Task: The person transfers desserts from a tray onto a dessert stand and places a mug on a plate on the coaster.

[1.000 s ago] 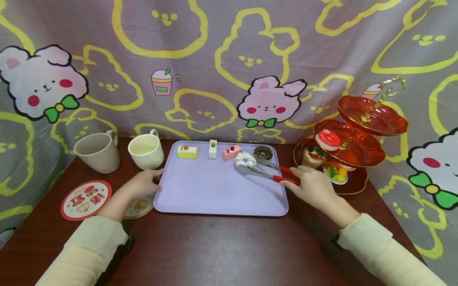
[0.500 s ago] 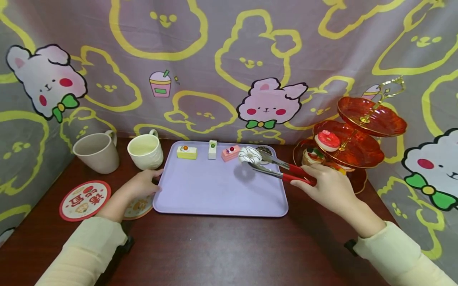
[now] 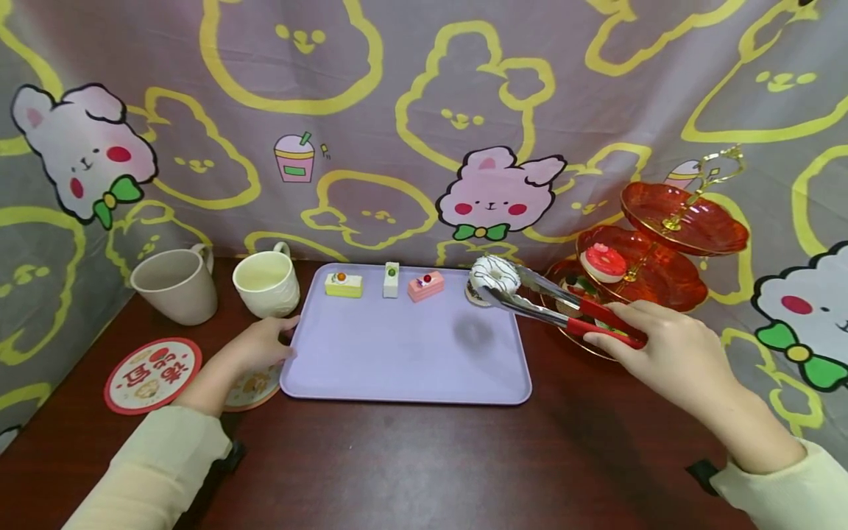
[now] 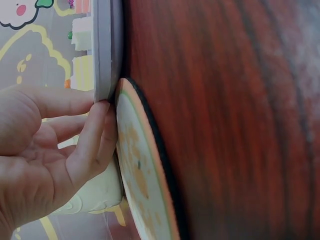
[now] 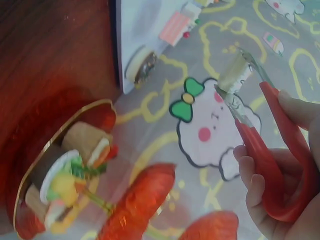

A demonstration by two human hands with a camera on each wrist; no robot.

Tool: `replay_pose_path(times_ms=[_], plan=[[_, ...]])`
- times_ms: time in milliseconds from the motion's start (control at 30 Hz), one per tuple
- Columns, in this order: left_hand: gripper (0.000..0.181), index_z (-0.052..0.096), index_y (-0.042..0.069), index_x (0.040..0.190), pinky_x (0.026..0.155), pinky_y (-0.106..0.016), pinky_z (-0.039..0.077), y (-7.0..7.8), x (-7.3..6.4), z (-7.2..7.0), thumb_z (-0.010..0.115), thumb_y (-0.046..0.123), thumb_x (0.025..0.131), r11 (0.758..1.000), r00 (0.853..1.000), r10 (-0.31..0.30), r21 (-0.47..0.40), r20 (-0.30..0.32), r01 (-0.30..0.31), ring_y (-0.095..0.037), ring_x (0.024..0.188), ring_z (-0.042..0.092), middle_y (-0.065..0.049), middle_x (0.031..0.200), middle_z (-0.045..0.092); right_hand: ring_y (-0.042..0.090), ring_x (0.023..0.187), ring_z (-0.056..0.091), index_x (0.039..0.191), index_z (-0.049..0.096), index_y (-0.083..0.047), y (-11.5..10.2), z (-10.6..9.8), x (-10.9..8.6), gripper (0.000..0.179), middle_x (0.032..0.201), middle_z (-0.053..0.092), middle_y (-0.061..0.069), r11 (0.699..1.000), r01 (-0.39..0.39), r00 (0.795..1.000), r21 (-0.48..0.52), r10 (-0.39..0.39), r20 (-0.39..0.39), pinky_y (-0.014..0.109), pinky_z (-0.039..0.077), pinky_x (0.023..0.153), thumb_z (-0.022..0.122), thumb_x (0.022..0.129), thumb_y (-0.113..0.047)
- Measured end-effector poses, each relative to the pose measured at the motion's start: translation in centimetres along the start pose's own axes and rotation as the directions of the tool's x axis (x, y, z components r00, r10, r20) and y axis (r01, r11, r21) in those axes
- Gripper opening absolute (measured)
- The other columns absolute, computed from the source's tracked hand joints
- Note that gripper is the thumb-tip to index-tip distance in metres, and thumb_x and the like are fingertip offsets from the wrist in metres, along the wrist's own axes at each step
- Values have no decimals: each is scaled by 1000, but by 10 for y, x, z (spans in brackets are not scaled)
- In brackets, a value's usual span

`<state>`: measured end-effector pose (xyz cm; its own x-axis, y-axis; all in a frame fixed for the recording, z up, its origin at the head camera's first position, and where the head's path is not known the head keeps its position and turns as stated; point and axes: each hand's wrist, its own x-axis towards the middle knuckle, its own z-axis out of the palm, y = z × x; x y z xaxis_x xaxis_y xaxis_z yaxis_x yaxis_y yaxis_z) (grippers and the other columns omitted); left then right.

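Observation:
My right hand (image 3: 685, 361) grips red-handled tongs (image 3: 586, 329). Between the tong tips, a white donut (image 3: 495, 274) with dark stripes is held up above the right side of the lilac tray (image 3: 391, 361), its shadow falling on the tray. Partly hidden behind it, a chocolate-topped donut (image 5: 142, 67) rests on the tray. My left hand (image 3: 260, 344) pinches the tray's left rim between thumb and fingers, as the left wrist view shows closely. Along the tray's back lie a yellow cake slice (image 3: 344, 285), a white one (image 3: 391, 280) and a pink one (image 3: 426, 286).
A red tiered stand (image 3: 685, 276) at the right bears a pink donut (image 3: 604, 263) on its middle tier and other pastries below. At the left stand a grey mug (image 3: 177, 287) and a cream cup (image 3: 268, 283). A red-rimmed coaster (image 3: 152, 375) and a second coaster (image 4: 137, 165) lie nearby.
The white donut has been lifted from the tray in the tongs and carried right, in front of the chocolate donut. My right hand has moved right; the left stays at the rim.

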<state>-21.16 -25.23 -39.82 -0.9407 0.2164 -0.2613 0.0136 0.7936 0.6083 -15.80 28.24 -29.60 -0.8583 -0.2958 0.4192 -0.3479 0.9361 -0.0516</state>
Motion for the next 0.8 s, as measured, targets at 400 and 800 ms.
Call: replay_pose_path(times_ms=[400, 800], plan=[[70, 37, -19, 146, 68, -36, 53, 0, 1, 0, 67, -3, 84, 1000, 1000, 10, -1, -1, -10, -25, 77, 63, -32, 114, 62, 55, 106, 59, 118, 71, 8, 23, -25, -16, 70, 114, 66, 35, 997, -69, 996, -41, 66, -59, 67, 49, 74, 85, 77, -47], [71, 37, -21, 145, 65, -34, 52, -1, 0, -1, 66, -3, 83, 999, 999, 37, 9, -9, -37, -24, 73, 62, -30, 109, 64, 55, 95, 58, 116, 69, 13, 41, -37, -28, 78, 114, 62, 39, 985, -164, 985, -46, 161, -66, 67, 48, 67, 81, 80, -55]])
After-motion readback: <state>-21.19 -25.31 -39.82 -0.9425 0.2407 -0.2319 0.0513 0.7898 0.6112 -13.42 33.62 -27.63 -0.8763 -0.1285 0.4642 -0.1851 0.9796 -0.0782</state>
